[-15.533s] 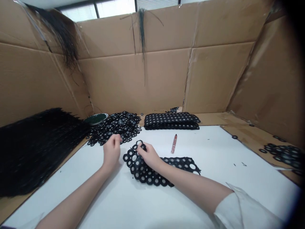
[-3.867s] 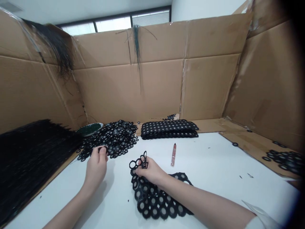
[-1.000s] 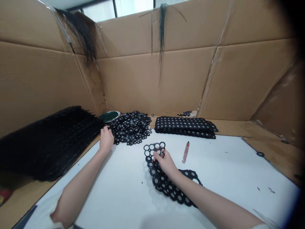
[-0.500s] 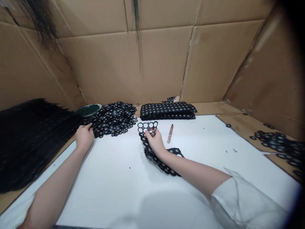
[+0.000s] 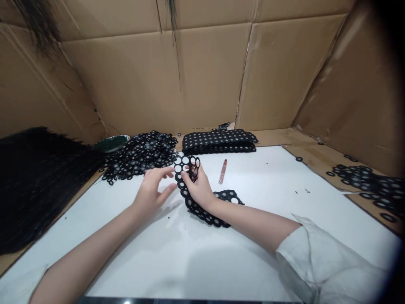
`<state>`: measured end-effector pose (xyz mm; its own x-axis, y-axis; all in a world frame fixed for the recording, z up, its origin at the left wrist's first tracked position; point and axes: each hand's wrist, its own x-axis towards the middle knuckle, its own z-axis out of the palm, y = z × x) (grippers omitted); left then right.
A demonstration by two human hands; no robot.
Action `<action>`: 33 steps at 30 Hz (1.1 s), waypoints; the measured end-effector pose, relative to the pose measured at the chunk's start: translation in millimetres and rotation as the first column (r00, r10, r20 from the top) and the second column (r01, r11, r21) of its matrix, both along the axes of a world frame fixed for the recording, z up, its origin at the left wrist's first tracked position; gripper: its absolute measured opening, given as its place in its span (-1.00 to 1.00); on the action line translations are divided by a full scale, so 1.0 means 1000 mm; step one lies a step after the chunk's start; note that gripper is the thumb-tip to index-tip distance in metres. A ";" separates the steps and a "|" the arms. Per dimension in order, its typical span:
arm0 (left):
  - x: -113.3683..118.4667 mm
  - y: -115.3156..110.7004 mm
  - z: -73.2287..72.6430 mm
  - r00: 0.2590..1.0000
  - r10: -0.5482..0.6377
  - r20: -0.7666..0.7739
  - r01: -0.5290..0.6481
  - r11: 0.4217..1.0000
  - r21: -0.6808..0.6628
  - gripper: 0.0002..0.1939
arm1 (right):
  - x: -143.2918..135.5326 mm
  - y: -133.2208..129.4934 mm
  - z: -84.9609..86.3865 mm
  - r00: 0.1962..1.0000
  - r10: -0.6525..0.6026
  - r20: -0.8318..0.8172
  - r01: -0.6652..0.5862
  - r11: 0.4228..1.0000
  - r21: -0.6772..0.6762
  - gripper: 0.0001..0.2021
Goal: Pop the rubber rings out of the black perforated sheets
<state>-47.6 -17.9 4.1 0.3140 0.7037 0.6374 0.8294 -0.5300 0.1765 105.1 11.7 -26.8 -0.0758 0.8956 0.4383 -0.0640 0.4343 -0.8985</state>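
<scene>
My right hand (image 5: 199, 185) is closed round a strip of joined black rings (image 5: 202, 213), whose upper end stands up above the fingers while the rest lies bunched on the white board (image 5: 139, 261) beneath the wrist. Just left of that upper end is my left hand (image 5: 155, 190), thumb and forefinger apart, fingertips close to the outer rings. Whether it touches them or has a small ring between its fingers cannot be made out. Behind it lies a heap of loose black rings (image 5: 142, 152).
A folded ring sheet (image 5: 218, 141) lies at the back, with a pinkish pointed stick (image 5: 223, 172) before it. Black bristles (image 5: 38, 190) and a green-filled dish (image 5: 112, 144) are at left, more rings (image 5: 370, 181) at right. Cardboard walls (image 5: 152, 84) stand around.
My left hand has moved from the loose ring heap rightwards to beside the strip's upper end. My right hand keeps its hold on the strip, and the whole view has shifted slightly.
</scene>
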 end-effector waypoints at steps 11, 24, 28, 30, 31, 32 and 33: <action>0.013 -0.010 -0.009 0.996 -0.017 0.086 0.020 0.999 -0.034 -0.77 | 0.001 -0.003 0.000 0.983 0.184 -0.003 -0.183 0.979 0.090 -0.75; 0.013 -0.008 -0.008 0.979 0.008 0.204 0.030 0.983 -0.181 -0.80 | 0.000 -0.002 -0.003 0.964 0.262 0.043 -0.265 0.956 0.126 -0.71; 0.012 -0.003 -0.008 0.949 0.053 0.311 0.036 0.962 -0.272 -0.90 | -0.001 -0.002 -0.006 0.957 0.260 0.128 -0.276 0.954 0.120 -0.70; 0.002 0.008 -0.009 0.910 0.141 0.390 -0.032 0.961 -0.273 -0.85 | -0.003 -0.003 -0.009 0.954 0.249 0.170 -0.267 0.959 0.096 -0.71; -0.007 0.016 -0.009 0.879 0.203 0.431 -0.095 0.961 -0.259 -0.84 | -0.004 -0.003 -0.010 0.953 0.239 0.187 -0.256 0.964 0.070 -0.72; -0.019 0.024 -0.008 0.827 0.291 0.481 -0.215 0.954 -0.208 -0.82 | -0.005 -0.003 -0.011 0.954 0.225 0.197 -0.236 0.971 0.037 -0.73; -0.033 0.033 -0.007 0.752 0.413 0.513 -0.404 0.905 -0.137 -0.79 | -0.006 -0.002 -0.012 0.957 0.208 0.201 -0.214 0.977 0.006 -0.74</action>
<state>-80.3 14.8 -3.1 -0.3795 0.7000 0.6050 0.7462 -0.1551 0.6474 99.5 9.2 -38.7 -0.3497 0.8379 0.4191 0.0217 0.4545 -0.8905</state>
